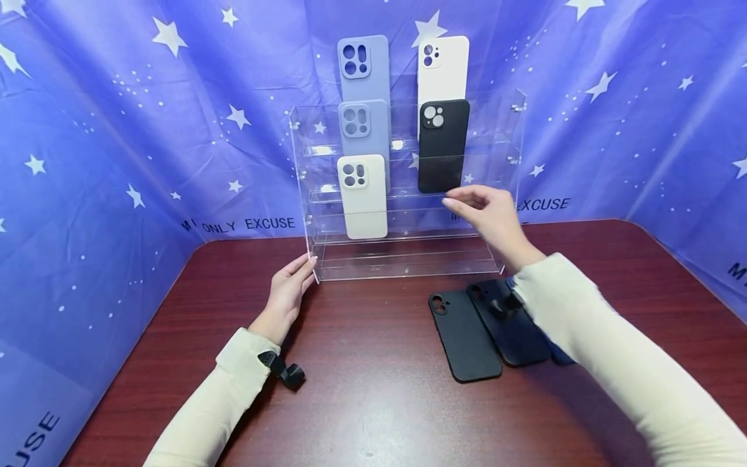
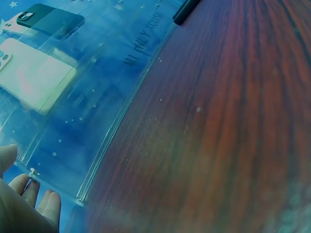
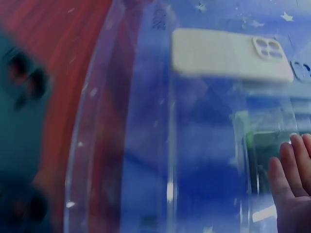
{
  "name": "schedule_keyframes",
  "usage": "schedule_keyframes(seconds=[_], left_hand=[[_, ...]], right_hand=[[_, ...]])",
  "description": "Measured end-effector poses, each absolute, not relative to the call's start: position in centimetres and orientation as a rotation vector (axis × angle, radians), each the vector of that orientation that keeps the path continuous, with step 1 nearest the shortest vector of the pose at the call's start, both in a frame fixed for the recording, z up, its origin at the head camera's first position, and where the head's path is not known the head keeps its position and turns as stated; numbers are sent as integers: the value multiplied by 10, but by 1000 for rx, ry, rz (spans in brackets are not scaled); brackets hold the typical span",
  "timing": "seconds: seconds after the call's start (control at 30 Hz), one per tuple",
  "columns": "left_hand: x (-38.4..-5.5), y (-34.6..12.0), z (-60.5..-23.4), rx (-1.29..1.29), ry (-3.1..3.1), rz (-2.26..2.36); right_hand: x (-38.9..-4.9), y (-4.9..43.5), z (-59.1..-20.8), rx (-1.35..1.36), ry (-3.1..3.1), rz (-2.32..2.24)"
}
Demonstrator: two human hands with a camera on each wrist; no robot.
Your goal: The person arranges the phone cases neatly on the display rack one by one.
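Observation:
A transparent tiered stand (image 1: 408, 269) carries several phone cases. On its left side are two blue cases (image 1: 364, 61) (image 1: 373, 139) and a white case (image 1: 367, 214). A black case (image 1: 443, 146) leans before another white case (image 1: 446, 71) on the right. My right hand (image 1: 493, 217) is just below the black case, with nothing visible in it; its fingers (image 3: 289, 170) look fairly straight in the right wrist view. At the stand's lower left corner, my left hand (image 1: 288, 288) touches the side panel with its fingers extended.
Several dark cases lie on the reddish wooden table at right: a black one (image 1: 467, 337), a darker one (image 1: 513, 331) overlapping it, and a blue one (image 1: 561, 350) mostly hidden by the right sleeve. A blue starred curtain (image 1: 233, 162) stands behind and at both sides.

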State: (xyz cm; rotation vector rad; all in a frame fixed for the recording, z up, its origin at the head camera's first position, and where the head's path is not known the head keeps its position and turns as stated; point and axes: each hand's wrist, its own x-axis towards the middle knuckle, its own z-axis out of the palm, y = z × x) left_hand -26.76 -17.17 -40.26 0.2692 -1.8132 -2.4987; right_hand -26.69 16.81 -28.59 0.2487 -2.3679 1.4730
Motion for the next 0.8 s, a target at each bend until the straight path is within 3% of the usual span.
schedule_keyframes(seconds=[0.23, 0.37, 0.8], left_hand=[[-268, -173, -406, 234, -1792, -2489], [-270, -172, -405, 332, -1813, -2496], [-269, -171, -402, 306, -1837, -2493]], right_hand=[[-241, 222, -302, 170, -2579, 1336], [-229, 245, -315, 225, -2666, 1277], [-202, 306, -354, 312, -2870, 1085]])
